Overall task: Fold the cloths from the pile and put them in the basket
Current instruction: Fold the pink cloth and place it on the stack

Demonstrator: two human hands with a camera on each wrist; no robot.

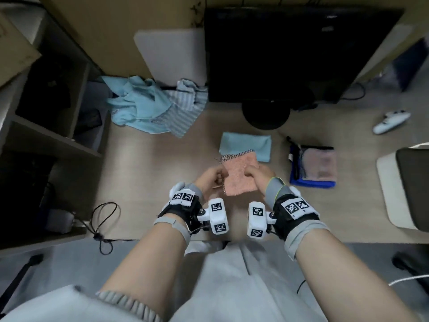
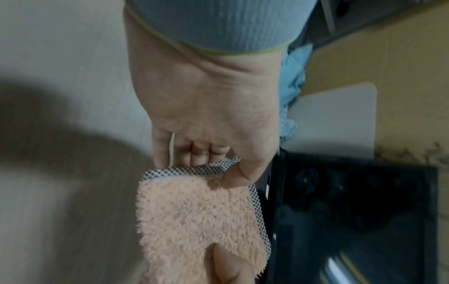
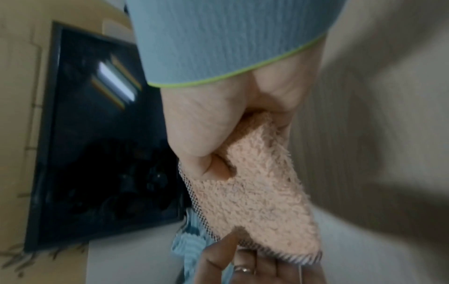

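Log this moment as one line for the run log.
stage: folding | left hand: grips pink cloth | right hand: grips same cloth | basket: holds folded cloths

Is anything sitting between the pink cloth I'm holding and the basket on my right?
Nothing visible. Both hands, left hand and right hand, hold the pink cloth above the desk; the stretch toward the blue basket shows only bare desk. The folded blue cloth lies farther back.

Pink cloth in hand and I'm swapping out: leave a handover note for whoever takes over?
Left hand and right hand each pinch a side of the pink cloth, held above the desk.
Done: folded blue cloth lies on the desk; blue basket at right already holds cloths.
Left: finish this one, basket both, then work through the pile at back left.
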